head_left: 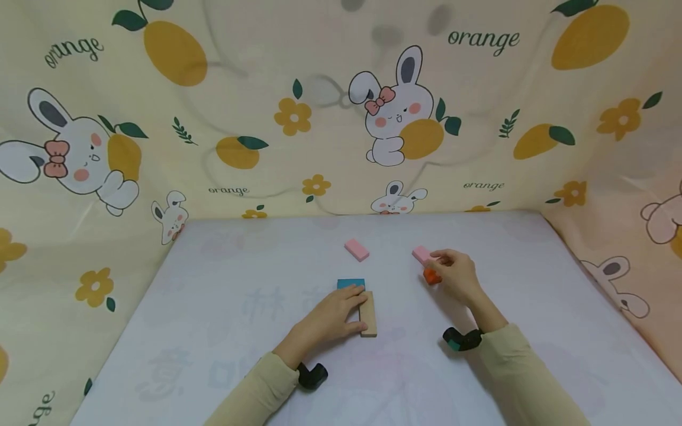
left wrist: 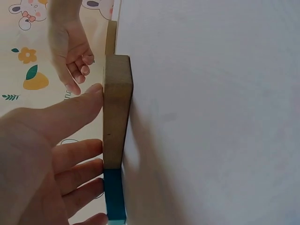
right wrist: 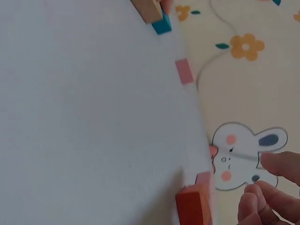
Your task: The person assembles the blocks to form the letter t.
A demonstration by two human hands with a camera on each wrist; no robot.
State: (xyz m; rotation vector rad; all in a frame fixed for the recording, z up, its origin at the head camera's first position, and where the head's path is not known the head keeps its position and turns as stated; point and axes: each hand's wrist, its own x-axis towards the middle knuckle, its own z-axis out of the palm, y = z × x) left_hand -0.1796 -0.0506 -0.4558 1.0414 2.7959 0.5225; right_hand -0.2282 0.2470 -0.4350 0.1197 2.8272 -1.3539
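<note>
In the head view my left hand rests on a plain wooden block and a blue block that meets its far end. The left wrist view shows its thumb and fingers, mostly straight, touching the tops of the wooden block and the blue block. My right hand hovers by an orange block and a pink block. In the right wrist view its loosely bent fingers stand apart from the orange block, holding nothing.
Another pink block lies farther back between the hands. The white table ends at a hanging cloth printed with rabbits and oranges. A tan piece shows past the wooden block; its kind is unclear.
</note>
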